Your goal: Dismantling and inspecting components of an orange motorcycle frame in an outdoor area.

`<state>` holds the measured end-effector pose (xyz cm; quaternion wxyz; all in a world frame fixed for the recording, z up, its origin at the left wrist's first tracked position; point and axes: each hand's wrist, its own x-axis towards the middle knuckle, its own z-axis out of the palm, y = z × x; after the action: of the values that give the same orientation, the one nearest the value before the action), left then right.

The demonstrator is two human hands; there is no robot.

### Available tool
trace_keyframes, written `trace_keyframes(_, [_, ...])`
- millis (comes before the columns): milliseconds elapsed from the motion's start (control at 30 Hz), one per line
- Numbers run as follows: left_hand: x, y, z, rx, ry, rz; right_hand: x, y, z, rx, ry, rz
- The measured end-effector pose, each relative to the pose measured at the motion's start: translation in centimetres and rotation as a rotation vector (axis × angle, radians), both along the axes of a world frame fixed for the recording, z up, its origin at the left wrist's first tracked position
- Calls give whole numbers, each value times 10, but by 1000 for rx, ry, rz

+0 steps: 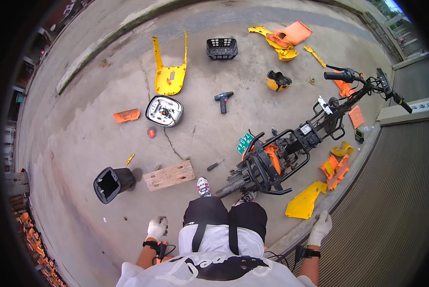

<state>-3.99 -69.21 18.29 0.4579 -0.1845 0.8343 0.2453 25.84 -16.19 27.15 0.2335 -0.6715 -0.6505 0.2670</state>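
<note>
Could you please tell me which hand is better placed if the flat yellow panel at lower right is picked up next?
Probably the right hand: in the picture it appears just below the yellow panel. The left hand is on the opposite side, nearer the black container.

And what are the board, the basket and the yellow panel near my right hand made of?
Board: apparently wood, unpainted, with streaks and holes. Basket: probably plastic, dull black, moulded-looking lattice. Yellow panel: likely plastic, smooth, evenly coloured; painted metal possible.
</note>
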Motion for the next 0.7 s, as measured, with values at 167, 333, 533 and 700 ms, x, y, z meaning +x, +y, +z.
trace_keyframes(167, [-26,-12,19,126,127,-103,-95,-50,44,-55,172,433])
trace_keyframes(333, [-11,-42,19,180,217,-17,-140,-105,12,35,-95,777])
trace_keyframes(533, [43,-117,26,117,90,54,-178,-129,-48,26,-128,567])
trace_keyframes(700, [50,-186,12,-157,164,-355,-200,-116,-52,-79,-37,382])
